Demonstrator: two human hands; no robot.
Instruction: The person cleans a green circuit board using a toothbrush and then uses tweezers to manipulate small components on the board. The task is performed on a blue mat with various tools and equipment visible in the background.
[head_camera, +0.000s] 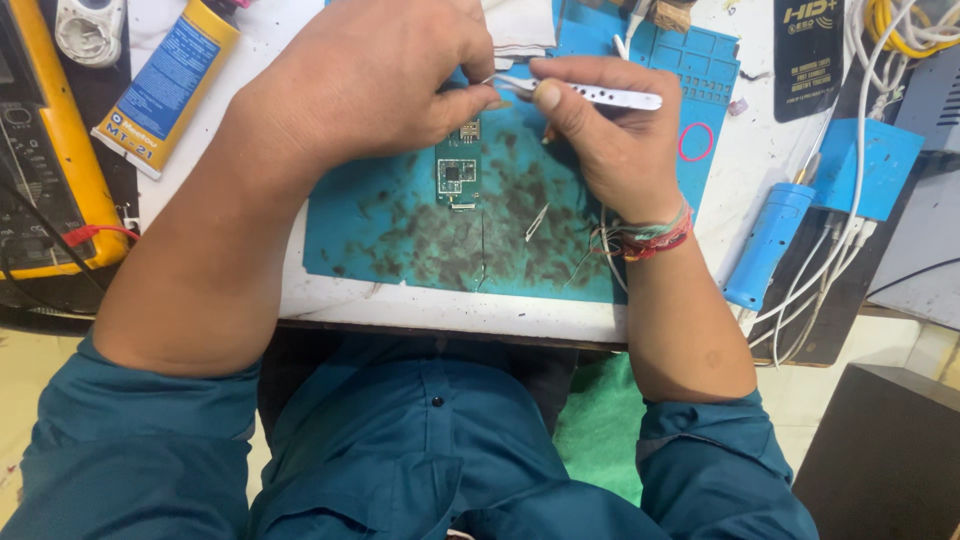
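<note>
A small green circuit board (457, 172) lies on a stained blue work mat (400, 240). My left hand (375, 80) rests over the board's top end, its fingers pinched together at the tweezers' tip; what it pinches is too small to tell. My right hand (610, 135) holds white-handled tweezers (590, 93) that point left toward my left fingertips, just above the board. A second, thin metal pair of tweezers (537, 221) lies loose on the mat, to the right of the board.
A yellow multimeter (50, 150) with a red lead sits at the left, a yellow and blue tube (165, 85) beside it. A blue handled tool (768, 245) and white cables (835, 250) lie at the right. The table's front edge (450, 315) runs near my body.
</note>
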